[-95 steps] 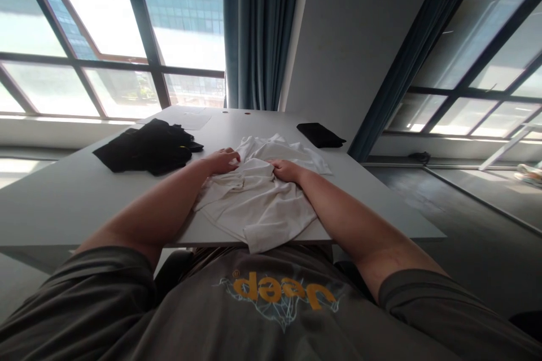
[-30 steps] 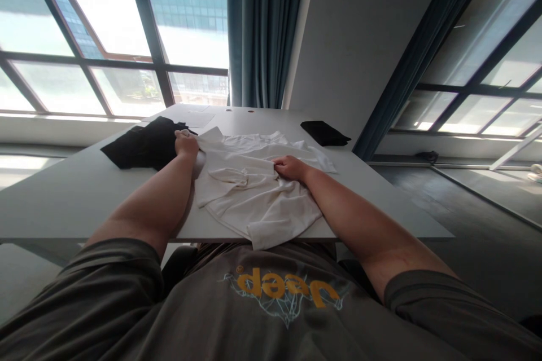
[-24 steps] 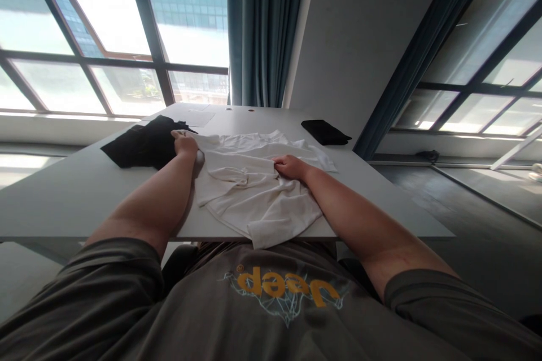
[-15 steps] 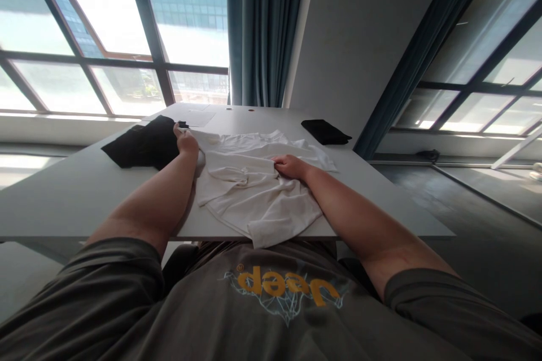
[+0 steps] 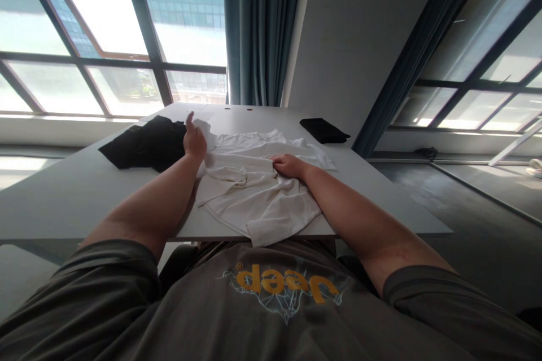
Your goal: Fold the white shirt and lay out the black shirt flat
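A rumpled white shirt (image 5: 271, 211) lies spread over the table in front of me, its lower edge hanging slightly past the table's near edge. My left hand (image 5: 195, 142) is closed on the shirt's left part and lifts that cloth off the table, with one finger pointing up. Near the shirt's middle, my right hand (image 5: 289, 165) has its fingers curled on a fold of the fabric. Part of the cloth behind my left hand is hidden. Just left of that hand lies a black garment (image 5: 141, 144), loosely spread.
A folded black cloth (image 5: 324, 130) sits at the back right of the white table (image 5: 55, 203). Beyond the table are windows, a blue curtain (image 5: 260, 28) and a grey wall (image 5: 351, 39). The table's near edge runs right against my body.
My left hand has moved up and to the right, raising the shirt's left part with it. My right hand stays in about the same place on the shirt.
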A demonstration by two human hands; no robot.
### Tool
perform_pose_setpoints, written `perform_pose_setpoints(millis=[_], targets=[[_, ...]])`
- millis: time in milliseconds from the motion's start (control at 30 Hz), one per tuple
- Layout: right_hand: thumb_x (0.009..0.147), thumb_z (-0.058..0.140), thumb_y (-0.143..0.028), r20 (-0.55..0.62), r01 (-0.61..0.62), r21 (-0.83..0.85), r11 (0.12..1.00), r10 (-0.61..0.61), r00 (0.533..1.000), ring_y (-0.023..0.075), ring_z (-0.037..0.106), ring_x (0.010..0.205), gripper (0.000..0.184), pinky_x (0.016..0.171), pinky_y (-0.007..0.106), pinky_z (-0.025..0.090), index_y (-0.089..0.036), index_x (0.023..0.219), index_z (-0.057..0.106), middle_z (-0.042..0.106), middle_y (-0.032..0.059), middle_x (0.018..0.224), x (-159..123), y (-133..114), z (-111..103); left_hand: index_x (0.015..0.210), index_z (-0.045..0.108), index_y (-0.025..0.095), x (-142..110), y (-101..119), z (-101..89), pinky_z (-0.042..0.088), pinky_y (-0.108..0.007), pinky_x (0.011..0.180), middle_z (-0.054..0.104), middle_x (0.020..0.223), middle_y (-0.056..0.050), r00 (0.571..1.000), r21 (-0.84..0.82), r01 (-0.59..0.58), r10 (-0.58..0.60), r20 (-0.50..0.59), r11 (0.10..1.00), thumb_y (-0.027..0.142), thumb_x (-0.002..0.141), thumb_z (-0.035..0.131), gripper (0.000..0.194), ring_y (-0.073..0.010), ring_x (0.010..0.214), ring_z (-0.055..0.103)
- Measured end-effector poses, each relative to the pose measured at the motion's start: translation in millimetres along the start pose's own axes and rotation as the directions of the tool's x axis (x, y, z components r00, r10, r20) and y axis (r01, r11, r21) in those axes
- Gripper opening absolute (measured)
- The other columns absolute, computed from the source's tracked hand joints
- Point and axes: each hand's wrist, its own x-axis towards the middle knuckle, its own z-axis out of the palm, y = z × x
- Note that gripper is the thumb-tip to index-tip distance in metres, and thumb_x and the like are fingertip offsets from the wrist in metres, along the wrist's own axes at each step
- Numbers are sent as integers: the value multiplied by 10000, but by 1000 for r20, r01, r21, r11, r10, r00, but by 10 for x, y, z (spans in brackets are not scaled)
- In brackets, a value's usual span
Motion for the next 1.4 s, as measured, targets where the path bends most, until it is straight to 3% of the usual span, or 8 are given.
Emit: perform_pose_setpoints(millis=[67,100,167,233,333,500,667,1400], targets=[[995,611,-201,-4,1,4,1000,-1,1000,252,790,1324,331,1191,312,552,-228,1056,935,865,42,1350,3,7,1,1801,434,156,-69,115,122,524,-471,1243,721,1527,-145,995,90,-46,37,93,995,122,1179,394,624,-310,1366,716],[995,611,-203,-1,3,5,1000,-3,1000,251,789,1324,330,1193,311,551,-229,1058,934,865,41,1351,5,13,1,1809,457,211,-103,176,196,522,-459,1251,719,1550,-126,966,102,-164,138,220,981,191,1176,456,632,-321,1396,713],[995,605,-202,4,11,2,1000,-11,1000,247,788,1329,333,1198,308,547,-226,1053,932,860,45,1366,11,28,5,1815,478,250,-160,277,352,467,-458,1314,695,1608,-107,827,66,-380,307,471,922,293,1134,570,689,-333,1506,648],[994,600,-202,4,21,-7,1000,-21,1000,247,785,1336,331,1204,309,542,-218,1038,927,852,54,1388,16,46,11,1835,455,245,-195,320,490,444,-438,1331,600,1726,-123,681,51,-440,297,669,896,379,1109,610,754,-334,1576,591],[986,606,-201,1,26,-18,999,-26,1000,247,787,1335,318,1199,308,548,-217,1010,922,853,58,1385,20,58,16,1866,394,248,-203,261,601,436,-395,1327,497,1813,-131,594,71,-383,187,783,921,478,1153,504,757,-305,1623,546],[987,604,-178,8,26,-19,999,-26,1000,238,781,1347,319,1204,300,542,-221,999,920,851,56,1389,11,22,5,1829,471,273,-173,99,607,335,-378,1385,452,1847,-105,593,75,-353,161,789,933,580,1176,437,723,-285,1691,449],[982,612,-139,25,13,-35,999,-12,1000,228,776,1345,323,1206,295,535,-229,1024,919,844,45,1410,10,-16,-7,1841,455,316,-178,135,614,268,-492,1417,398,1880,-92,593,138,-348,104,799,927,593,1194,425,704,-328,1732,373],[994,624,-159,36,7,-39,999,-6,999,238,765,1372,307,1230,308,523,-220,1071,915,824,63,1454,23,24,1,1843,440,334,-162,108,632,317,-508,1395,375,1892,-92,585,120,-334,106,804,935,628,1182,439,724,-340,1718,391]])
